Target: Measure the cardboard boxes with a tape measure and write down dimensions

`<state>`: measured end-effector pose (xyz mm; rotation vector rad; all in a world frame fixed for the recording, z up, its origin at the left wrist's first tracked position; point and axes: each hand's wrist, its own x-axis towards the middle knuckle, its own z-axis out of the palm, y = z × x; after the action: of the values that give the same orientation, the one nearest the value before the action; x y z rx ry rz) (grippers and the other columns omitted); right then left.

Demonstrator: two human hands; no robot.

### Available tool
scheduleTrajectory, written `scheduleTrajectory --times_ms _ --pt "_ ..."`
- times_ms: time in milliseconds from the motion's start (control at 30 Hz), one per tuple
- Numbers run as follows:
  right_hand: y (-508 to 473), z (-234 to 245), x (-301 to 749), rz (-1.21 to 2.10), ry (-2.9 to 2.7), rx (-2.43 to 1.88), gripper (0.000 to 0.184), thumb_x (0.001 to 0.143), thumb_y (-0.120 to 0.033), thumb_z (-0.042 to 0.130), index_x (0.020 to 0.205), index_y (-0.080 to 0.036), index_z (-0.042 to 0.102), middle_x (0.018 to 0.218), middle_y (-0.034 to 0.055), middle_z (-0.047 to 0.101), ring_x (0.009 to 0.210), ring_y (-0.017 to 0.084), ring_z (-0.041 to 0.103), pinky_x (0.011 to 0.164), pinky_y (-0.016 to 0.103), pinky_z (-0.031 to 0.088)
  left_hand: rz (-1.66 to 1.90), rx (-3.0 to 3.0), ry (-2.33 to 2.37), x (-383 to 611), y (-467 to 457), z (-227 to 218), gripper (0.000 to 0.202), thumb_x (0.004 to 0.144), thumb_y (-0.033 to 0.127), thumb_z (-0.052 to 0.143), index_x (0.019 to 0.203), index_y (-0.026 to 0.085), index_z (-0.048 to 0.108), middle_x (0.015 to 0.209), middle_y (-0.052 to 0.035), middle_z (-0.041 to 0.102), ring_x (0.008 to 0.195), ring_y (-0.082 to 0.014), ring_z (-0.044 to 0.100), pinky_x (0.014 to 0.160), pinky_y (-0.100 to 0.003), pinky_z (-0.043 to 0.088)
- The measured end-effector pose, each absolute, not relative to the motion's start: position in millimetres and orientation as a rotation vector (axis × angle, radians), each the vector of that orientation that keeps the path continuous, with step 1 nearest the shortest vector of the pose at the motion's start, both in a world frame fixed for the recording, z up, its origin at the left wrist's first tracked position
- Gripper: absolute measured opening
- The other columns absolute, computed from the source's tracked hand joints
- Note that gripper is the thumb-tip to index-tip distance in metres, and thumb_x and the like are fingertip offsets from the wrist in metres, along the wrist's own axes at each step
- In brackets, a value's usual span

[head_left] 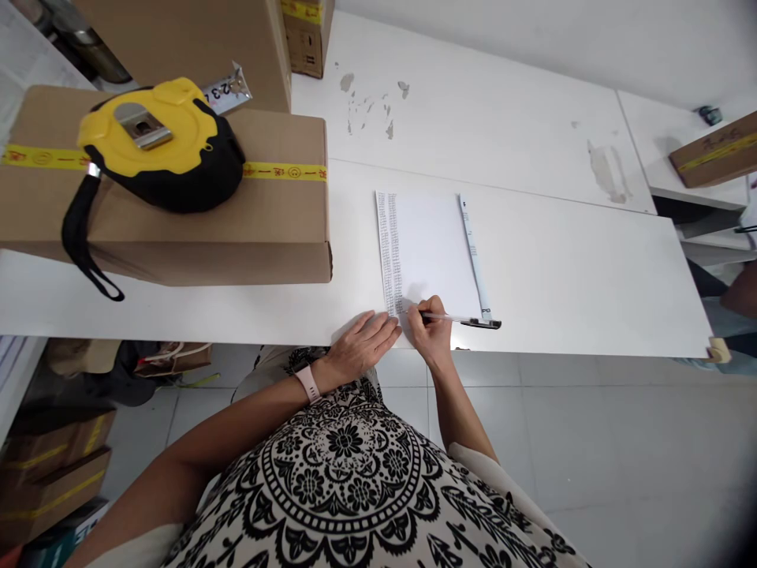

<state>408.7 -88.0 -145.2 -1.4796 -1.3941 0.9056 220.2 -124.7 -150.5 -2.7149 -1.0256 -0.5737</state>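
A white sheet of paper (434, 252) lies on the white table, with two narrow columns of small handwriting down its left side. My right hand (433, 331) grips a pen (455, 318) whose dark cap end points to the right; its tip is at the lower part of the sheet, close to the second column. My left hand (365, 343) rests flat at the sheet's lower left corner, fingers stretched out. Along the paper's right edge runs a pale blue printed strip (473, 252).
On the left, a yellow and black tape measure (159, 146) sits on a taped cardboard box (284, 213). More boxes stand behind it and on the floor. Another box (718, 150) is at the far right, near part of another person (742, 292). The table's front edge (568, 353) runs close to me.
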Motion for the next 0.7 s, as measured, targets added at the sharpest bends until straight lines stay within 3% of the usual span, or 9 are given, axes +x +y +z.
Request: scheduleTrajectory --times_ms 700 --pt "-88.4 -146.9 408.4 0.853 -1.402 -1.493 0.029 0.090 -0.030 0.062 0.072 -0.024 0.040 0.059 -0.0082 0.039 0.053 0.010 0.036 0.052 0.026 0.031 -0.573 -2.775 -1.054 219.1 -124.9 -150.3 0.034 0.104 0.018 0.049 0.136 0.013 0.061 0.139 -0.0096 0.067 0.131 -0.0241 0.060 0.115 -0.042 0.044"
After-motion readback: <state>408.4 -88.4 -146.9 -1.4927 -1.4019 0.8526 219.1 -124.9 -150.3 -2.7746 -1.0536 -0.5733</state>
